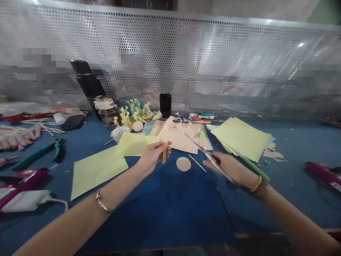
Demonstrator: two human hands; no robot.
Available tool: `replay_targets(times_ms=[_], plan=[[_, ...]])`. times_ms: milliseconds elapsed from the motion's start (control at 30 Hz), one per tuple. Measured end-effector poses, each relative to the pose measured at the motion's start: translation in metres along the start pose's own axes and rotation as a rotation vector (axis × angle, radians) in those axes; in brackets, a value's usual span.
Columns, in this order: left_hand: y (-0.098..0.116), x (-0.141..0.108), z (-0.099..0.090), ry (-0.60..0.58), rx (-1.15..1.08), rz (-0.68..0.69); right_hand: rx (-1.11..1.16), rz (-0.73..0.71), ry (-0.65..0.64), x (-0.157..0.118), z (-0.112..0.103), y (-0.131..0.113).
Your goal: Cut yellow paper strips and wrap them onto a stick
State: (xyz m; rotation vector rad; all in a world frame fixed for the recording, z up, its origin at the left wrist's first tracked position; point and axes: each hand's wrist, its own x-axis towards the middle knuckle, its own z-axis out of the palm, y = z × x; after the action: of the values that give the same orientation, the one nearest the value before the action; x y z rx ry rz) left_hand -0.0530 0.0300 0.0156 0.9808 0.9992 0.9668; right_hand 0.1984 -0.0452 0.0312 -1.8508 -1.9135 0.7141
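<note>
My left hand [153, 157] pinches a pale yellow paper sheet [135, 144], with a narrow yellow strip [164, 155] hanging below my fingers. My right hand [223, 168] is shut on a pair of long-bladed scissors [210, 157], whose tips point up and left over a peach paper sheet with round holes [181, 134]. A cut peach paper circle [183, 164] and a thin yellow strip [197, 163] lie on the blue mat between my hands. A larger pale yellow sheet [98, 171] lies left of my left hand.
A stack of pale yellow paper [241, 138] lies at right. Along the back stand a glass jar [107, 112], yellow paper curls [133, 114], a phone [165, 105] and markers [204, 115]. Green-handled pliers [39, 153] and purple glue guns [23, 181] lie at the sides.
</note>
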Motion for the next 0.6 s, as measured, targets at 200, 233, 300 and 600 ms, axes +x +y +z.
replay_targets(times_ms=[200, 233, 300, 600], plan=[[-0.017, 0.008, -0.01, 0.016, -0.01, 0.053, -0.499, 0.055, 0.092, 0.018, -0.016, 0.023], [-0.02, 0.008, -0.012, 0.023, -0.005, 0.056, -0.541, 0.056, 0.131, 0.018, -0.015, 0.02], [-0.021, 0.007, -0.013, 0.047, 0.011, 0.055, -0.606, 0.05, 0.235, 0.019, -0.01, 0.009], [-0.016, -0.001, -0.01, 0.057, 0.035, 0.034, -0.492, -0.06, -0.066, 0.041, 0.022, -0.029]])
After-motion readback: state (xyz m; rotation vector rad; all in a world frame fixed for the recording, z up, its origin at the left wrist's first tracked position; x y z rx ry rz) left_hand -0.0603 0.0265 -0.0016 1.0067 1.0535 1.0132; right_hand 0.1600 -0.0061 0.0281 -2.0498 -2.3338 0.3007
